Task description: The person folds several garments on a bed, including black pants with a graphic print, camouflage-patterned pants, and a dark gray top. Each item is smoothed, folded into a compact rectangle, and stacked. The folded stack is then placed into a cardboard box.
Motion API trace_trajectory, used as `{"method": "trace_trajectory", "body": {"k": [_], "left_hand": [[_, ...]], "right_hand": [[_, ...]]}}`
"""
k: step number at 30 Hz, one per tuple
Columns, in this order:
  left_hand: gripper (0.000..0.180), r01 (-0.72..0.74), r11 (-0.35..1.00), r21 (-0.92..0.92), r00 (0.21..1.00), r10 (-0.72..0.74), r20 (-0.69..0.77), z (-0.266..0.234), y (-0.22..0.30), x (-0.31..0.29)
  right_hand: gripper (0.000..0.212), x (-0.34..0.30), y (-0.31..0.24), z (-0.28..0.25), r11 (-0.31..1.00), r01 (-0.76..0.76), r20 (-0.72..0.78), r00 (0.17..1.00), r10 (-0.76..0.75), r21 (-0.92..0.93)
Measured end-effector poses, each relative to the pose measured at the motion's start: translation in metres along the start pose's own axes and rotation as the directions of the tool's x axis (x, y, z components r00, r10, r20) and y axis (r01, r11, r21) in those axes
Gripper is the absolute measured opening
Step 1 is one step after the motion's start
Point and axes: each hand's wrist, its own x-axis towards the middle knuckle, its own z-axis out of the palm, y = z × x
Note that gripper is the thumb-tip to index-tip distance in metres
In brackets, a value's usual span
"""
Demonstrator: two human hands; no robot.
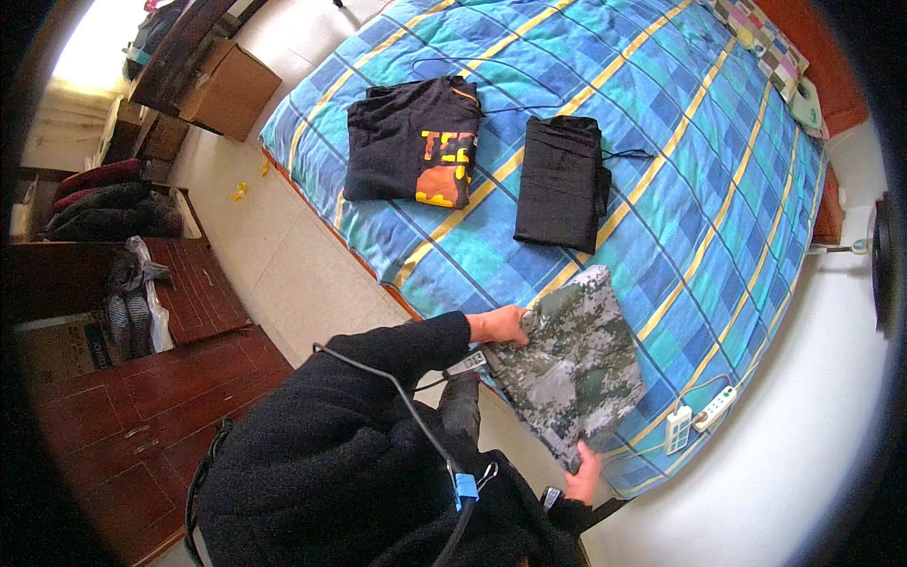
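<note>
A folded camouflage garment (576,364) in green, grey and white lies over the near edge of the bed; its exact kind cannot be made out. My left hand (501,325) is closed on its left corner, with the fingers partly hidden. At the near right corner my right hand (584,475) grips the edge, thumb against the cloth. Farther up the bed, beyond both hands, rests a folded black garment (559,184). Left of that is a folded dark sweatshirt (397,142) with a yellow and orange print. Neither is touched by a hand.
A blue checked bed cover (652,217) spreads under the clothes. Two white power strips (677,430) with cords sit at its near right edge. Dark red wooden cabinets (170,406) stand on the left, a cardboard box (227,90) beyond. A grey cable crosses my black sleeve.
</note>
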Motion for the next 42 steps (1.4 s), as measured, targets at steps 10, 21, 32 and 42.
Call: {"method": "trace_trajectory", "body": {"k": [10,21,32,42], "left_hand": [[0.036,-0.049,0.999,0.015,0.999,0.049,-0.013,-0.202,0.136,-0.090],[0.060,0.211,0.529,0.822,0.677,0.527,-0.514,-0.485,0.231,-0.119],[0.057,0.016,0.997,-0.079,0.527,-0.076,-0.846,-0.373,-0.054,-0.131],[0.064,-0.064,0.948,-0.312,0.188,-0.296,-0.937,-0.316,-0.033,-0.097]], "right_hand": [[0.054,-0.074,-0.065,0.206,0.994,0.053,0.318,0.944,-0.082,0.100],[0.037,-0.033,0.039,0.515,0.980,-0.142,0.744,0.638,0.199,-0.140],[0.011,0.007,0.091,0.492,0.466,0.782,0.689,0.603,-0.401,-0.414],[0.075,0.130,-0.008,0.540,0.796,0.367,0.347,0.914,-0.212,-0.481]]}}
